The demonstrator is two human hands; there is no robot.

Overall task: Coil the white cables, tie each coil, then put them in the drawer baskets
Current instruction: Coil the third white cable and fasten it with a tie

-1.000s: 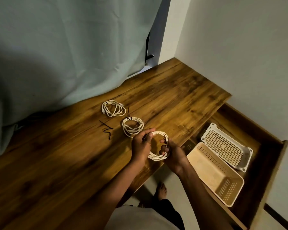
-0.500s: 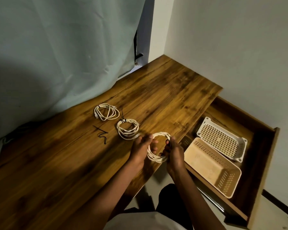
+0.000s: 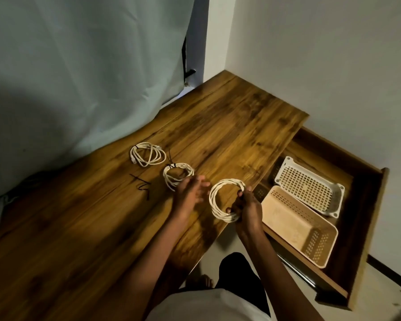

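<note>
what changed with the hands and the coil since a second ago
The left hand let go of the held coil and drew away to the left, fingers open, near the middle coil. The right hand alone now grips the held coil at its right side. Unchanged: two tied coils, including the far coil, and loose black ties on the desk; both baskets empty in the open drawer.
</note>
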